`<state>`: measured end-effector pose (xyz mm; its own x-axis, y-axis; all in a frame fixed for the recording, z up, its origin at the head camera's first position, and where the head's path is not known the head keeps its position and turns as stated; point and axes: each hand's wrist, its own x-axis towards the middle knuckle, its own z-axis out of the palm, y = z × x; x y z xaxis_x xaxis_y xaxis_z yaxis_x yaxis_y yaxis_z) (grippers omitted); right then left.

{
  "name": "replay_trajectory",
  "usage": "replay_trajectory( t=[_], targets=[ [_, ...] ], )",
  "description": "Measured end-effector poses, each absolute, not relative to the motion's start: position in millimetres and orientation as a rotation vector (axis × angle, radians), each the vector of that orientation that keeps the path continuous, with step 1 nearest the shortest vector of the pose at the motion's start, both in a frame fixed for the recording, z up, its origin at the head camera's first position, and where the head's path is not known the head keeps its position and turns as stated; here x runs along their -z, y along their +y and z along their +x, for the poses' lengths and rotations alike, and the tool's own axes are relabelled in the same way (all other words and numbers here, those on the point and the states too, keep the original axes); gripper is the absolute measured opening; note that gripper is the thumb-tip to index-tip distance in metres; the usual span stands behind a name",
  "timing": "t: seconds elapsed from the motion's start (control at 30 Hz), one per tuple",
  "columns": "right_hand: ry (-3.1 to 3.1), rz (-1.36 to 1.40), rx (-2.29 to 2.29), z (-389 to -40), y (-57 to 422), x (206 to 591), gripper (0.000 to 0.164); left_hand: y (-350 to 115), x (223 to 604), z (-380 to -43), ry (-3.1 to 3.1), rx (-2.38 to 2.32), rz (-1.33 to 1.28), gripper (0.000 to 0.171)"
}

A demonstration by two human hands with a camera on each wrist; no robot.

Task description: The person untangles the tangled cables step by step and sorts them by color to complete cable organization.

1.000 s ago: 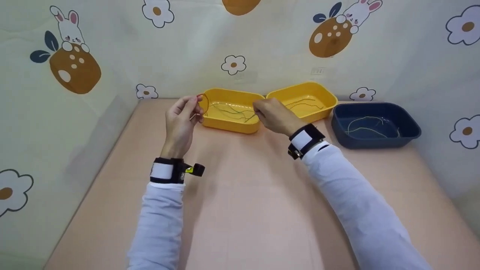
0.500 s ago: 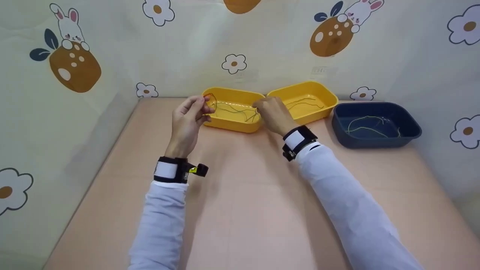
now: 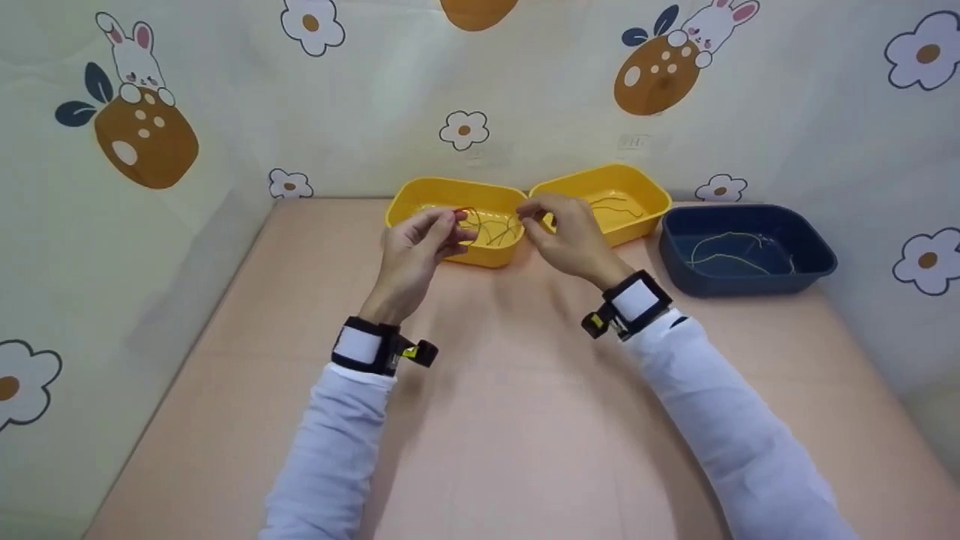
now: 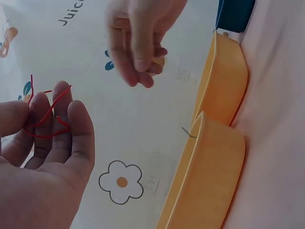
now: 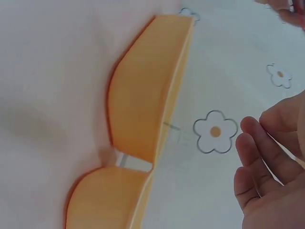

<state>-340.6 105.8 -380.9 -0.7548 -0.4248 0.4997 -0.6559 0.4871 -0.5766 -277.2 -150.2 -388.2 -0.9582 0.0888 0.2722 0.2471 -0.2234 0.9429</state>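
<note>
My left hand (image 3: 420,251) pinches a thin red wire (image 4: 45,137) between thumb and fingers; its bent loops lie across the fingers in the left wrist view. That hand hovers over the front of the left yellow bin (image 3: 487,257). My right hand (image 3: 574,236) is raised near where the two yellow bins meet, its fingers loosely bent with nothing visible between them. Inside the left bin lie several thin greenish wires (image 3: 495,232), partly hidden by the left hand. One dark wire end (image 4: 188,132) pokes over that bin's rim.
The right yellow bin (image 3: 637,229) touches the left one and holds thin yellowish wires (image 3: 619,208). Farther right stands a dark blue bin (image 3: 750,285) with pale wires (image 3: 731,257) in it. A patterned cloth wall (image 3: 375,112) rises behind the pink tabletop (image 3: 510,420).
My left hand has moved right with the red wire, now in front of the left bin. The right hand's fingers have loosened, and it has shifted slightly right from that bin's edge.
</note>
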Motion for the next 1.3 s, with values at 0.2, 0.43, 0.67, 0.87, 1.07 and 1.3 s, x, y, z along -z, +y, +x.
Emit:
replay_trajectory(
  t=[0.2, 0.43, 0.67, 0.87, 1.07, 1.3],
  targets=[
    [-2.43, 0.847, -1.486, -304.6, 114.5, 373.5, 0.021, -127.4, 391.0, -271.4, -1.959, 2.39, -0.478, 0.029],
    [-2.364, 0.77, -1.705, -288.8, 119.3, 378.9, 0.022, -110.2, 396.0, -266.7, -1.988, 2.417, -0.576, 0.027],
    [-2.318, 0.751, -1.933, -285.3, 122.6, 384.2, 0.019, -105.3, 399.4, -265.3, -2.107, 2.327, -0.641, 0.024],
    [-2.238, 0.767, -2.226, -285.5, 125.9, 387.2, 0.011, -109.6, 396.9, -265.5, -2.134, 2.335, -0.607, 0.02],
    [-1.962, 0.752, -2.727, -285.8, 130.7, 384.6, 0.011, -114.5, 392.9, -264.3, -2.003, 2.439, -0.568, 0.014],
    [-2.193, 0.983, -2.477, -283.6, 139.2, 383.5, 0.01, -116.9, 392.5, -264.6, -2.084, 2.41, -0.636, 0.02]
  ],
)
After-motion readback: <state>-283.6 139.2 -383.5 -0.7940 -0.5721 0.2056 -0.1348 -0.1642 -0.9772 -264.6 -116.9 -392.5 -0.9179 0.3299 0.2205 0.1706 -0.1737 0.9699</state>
